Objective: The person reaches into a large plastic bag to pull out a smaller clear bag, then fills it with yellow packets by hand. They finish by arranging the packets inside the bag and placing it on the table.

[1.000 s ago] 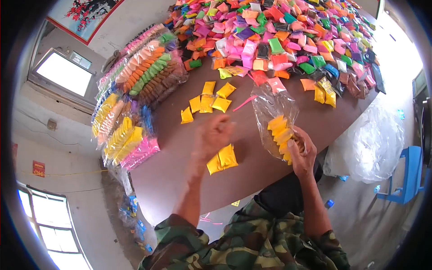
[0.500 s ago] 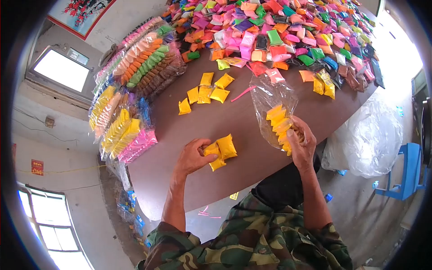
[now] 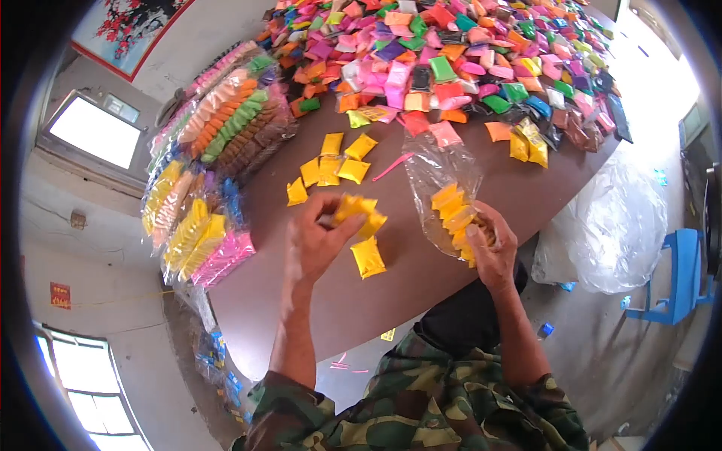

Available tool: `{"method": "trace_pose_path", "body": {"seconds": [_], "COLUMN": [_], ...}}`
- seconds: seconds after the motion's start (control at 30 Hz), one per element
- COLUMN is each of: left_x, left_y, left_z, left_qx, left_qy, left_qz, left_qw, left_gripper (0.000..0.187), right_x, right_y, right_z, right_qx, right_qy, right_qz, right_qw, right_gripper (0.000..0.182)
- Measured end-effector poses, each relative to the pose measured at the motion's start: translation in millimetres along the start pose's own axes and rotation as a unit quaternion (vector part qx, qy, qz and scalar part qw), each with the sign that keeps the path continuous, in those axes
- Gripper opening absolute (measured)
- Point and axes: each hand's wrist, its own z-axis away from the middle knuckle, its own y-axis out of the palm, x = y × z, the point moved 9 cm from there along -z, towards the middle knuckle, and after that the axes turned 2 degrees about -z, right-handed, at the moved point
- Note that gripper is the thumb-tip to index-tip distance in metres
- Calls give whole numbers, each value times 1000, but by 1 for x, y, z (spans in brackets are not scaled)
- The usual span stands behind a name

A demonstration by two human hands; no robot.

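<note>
My left hand (image 3: 320,233) pinches yellow packets (image 3: 356,213) above the brown table, slightly blurred by motion. Just below them, one yellow packet (image 3: 368,258) lies on the tabletop. My right hand (image 3: 492,244) grips a clear plastic bag (image 3: 425,184) with a row of yellow packets (image 3: 453,214) inside; the bag's far end stretches toward the pile. Several loose yellow packets (image 3: 329,170) lie together beyond my left hand. A pink strip (image 3: 392,167) rests between them and the bag.
A large pile of colourful packets (image 3: 444,68) covers the table's (image 3: 301,316) far side. Filled clear bags (image 3: 203,233) are stacked at the left edge. Right of the table are a big clear plastic sack (image 3: 613,225) and a blue chair (image 3: 677,278).
My left hand has lifted yellow packets and moved away from me, leaving one packet on the table. My right hand still holds the bag. The view has shifted slightly.
</note>
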Motion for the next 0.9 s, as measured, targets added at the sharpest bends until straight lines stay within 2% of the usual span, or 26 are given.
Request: {"method": "trace_pose_path", "body": {"seconds": [0.17,0.37,0.53,0.63,0.73,0.9], "left_x": [-41,-39,-32,-39,-54,-35], "left_y": [74,127,145,137,125,142], "left_z": [-54,-79,-79,-80,-82,-83], "left_qx": [6,53,106,74,52,47], "left_qy": [71,116,88,78,108,105], "left_qz": [5,-29,-52,-43,-30,-11], "left_qw": [997,991,989,993,992,993], "left_gripper": [41,41,40,39,40,41], "right_x": [8,9,4,6,3,1], "right_y": [-2,-1,-1,-2,-1,-1], "right_z": [0,-2,-2,-3,-2,-3], "right_qx": [1,1,-1,8,8,11], "right_qy": [-16,-13,-6,-12,-13,-23], "right_qz": [40,23,11,30,16,29], "right_qw": [999,1000,1000,999,1000,999], "right_gripper": [40,41,43,44,45,45]}}
